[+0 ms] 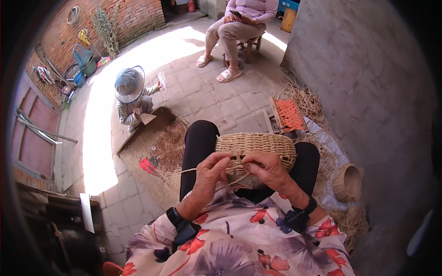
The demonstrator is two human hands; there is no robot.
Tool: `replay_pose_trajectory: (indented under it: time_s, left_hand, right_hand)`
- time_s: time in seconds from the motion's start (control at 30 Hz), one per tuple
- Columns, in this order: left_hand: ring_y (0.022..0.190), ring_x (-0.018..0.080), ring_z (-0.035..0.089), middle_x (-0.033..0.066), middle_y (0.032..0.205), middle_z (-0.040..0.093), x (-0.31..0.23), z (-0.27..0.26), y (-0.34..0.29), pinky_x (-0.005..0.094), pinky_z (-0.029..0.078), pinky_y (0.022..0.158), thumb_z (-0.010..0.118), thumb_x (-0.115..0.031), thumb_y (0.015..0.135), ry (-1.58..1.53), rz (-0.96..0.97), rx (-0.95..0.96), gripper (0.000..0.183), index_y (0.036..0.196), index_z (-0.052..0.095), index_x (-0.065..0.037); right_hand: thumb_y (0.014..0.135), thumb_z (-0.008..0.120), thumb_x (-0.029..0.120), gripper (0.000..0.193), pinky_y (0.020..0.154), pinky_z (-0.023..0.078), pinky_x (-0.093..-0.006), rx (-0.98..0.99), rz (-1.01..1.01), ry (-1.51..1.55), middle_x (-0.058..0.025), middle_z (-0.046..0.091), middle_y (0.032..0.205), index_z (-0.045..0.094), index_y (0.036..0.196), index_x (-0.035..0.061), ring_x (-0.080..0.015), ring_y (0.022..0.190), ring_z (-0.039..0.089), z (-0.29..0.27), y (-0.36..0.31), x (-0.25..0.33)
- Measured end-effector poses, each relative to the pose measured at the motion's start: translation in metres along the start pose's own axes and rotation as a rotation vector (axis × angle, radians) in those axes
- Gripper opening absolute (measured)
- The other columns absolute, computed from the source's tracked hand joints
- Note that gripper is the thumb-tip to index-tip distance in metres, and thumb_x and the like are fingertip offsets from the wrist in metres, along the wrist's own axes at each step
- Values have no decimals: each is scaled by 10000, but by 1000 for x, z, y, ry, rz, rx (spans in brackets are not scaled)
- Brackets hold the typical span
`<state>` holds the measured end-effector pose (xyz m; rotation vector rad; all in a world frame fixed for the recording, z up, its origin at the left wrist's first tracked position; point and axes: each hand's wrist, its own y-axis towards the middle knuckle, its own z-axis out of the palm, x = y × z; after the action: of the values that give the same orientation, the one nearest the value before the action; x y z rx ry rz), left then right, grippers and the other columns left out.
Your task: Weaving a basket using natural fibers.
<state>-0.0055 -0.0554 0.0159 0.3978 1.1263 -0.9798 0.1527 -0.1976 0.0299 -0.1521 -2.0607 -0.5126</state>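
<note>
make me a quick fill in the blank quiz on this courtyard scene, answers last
1. The left hand and right hand meet at the woven basket, above ____ trousers.
2. The webbing on the small wooden stool is ____.
3. The person with the phone isn't standing but ____.
4. The brimmed hat appears toward the picture's ____ side.

Missing words: black; orange; sitting; left

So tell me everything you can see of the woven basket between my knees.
The woven basket is straw-coloured and rounded, made of what looks like twisted plant fibre in close rows. Dark gaps show in the weave on its near side, where the left hand and right hand pinch at it. It sits between the knees in black trousers. A loose cord reaches out past the left hand. Its depth cannot be told.
</note>
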Motion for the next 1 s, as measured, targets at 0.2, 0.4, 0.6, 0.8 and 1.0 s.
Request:
replay_pose_trajectory:
  time_s: [0.2,0.4,0.6,0.8,1.0]
  left_hand:
    - [696,107,602,64,977,717,22,-23,14,240,483,607,608,-149,945,473,136,-46,285,1221,590,-79]
    - [759,124,614,69,1018,699,28,-26,19,261,503,632,576,-111,949,685,225,64,332,1280,569,-102]
    - [658,49,475,54,1075,646,1,7,9,197,423,573,572,-106,930,223,-13,161,436,1360,500,-119]
    - [631,60,482,73,1095,670,5,30,18,203,420,554,545,-94,944,351,18,289,470,1398,429,-132]
    - [688,123,630,84,968,703,1,27,26,286,504,619,649,-57,881,842,467,128,146,1026,657,-41]
  right_hand:
    - [962,590,116,122,688,498,-200,-99,437,515,-42,690,922,623,1035,24,-41,744,593,-5,-9,-1]
    - [950,603,110,133,670,491,-195,-148,437,573,-39,686,903,626,1043,18,-45,709,586,-6,-9,-2]
    - [937,636,125,145,559,438,-184,-280,446,650,-23,670,807,641,1042,25,-38,608,545,-24,-18,-4]
    - [921,667,116,98,548,399,-185,-313,448,501,20,628,762,693,944,25,-16,635,503,-40,-42,0]
    - [822,665,8,59,570,452,-264,-373,212,-173,-47,607,750,661,879,19,-129,621,570,-32,-40,11]
